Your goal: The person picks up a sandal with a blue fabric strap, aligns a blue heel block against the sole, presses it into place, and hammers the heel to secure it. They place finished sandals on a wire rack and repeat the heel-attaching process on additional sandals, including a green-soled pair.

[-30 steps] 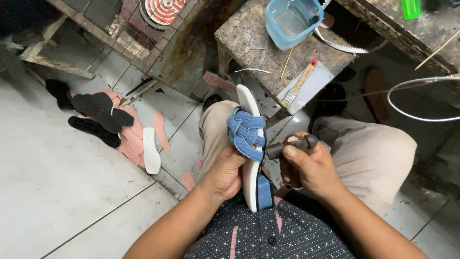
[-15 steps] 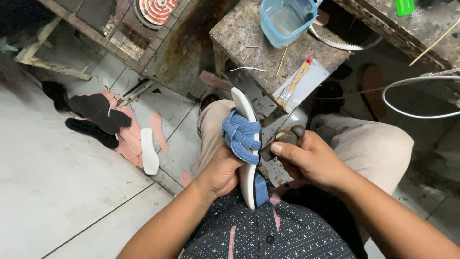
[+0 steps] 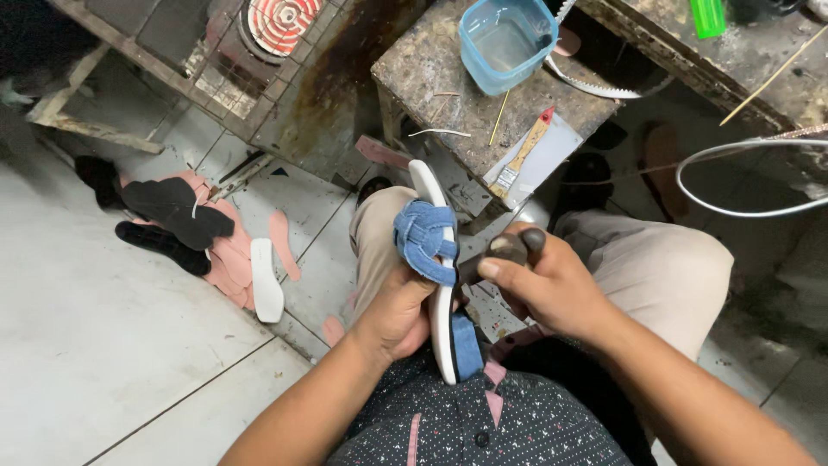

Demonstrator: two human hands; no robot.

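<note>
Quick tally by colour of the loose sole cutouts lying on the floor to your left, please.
Flat black sole cutouts: 3
Flat pink sole cutouts: at least 3, overlapping, exact count unclear
Flat white sole cutout: 1
Total: at least 7

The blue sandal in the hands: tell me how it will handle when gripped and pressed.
The sandal is probably light: the left hand alone holds it on edge. Its thin white sole looks fairly stiff, staying straight unsupported at the top. The woven blue strap likely gives softly under the tool gripped by the right hand.
</note>
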